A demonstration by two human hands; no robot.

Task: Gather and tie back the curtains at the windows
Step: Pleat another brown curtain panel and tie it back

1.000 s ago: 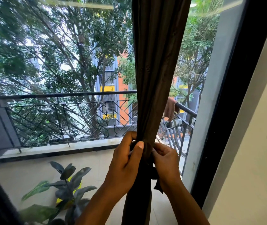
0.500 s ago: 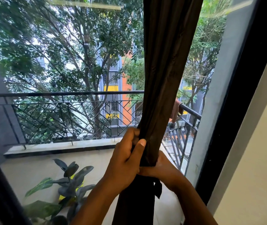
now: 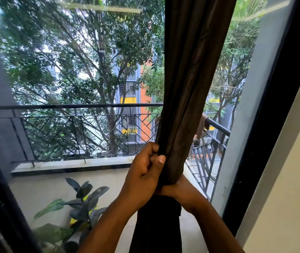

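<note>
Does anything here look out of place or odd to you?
Nothing is damaged or spilled. The one oddity is a brownish cloth draped over the balcony railing outside. Indoors, the left hand and right hand grip the bunched dark curtain.

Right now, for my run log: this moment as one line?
left hand grips curtain | right hand grips curtain below | tie: unseen
</note>
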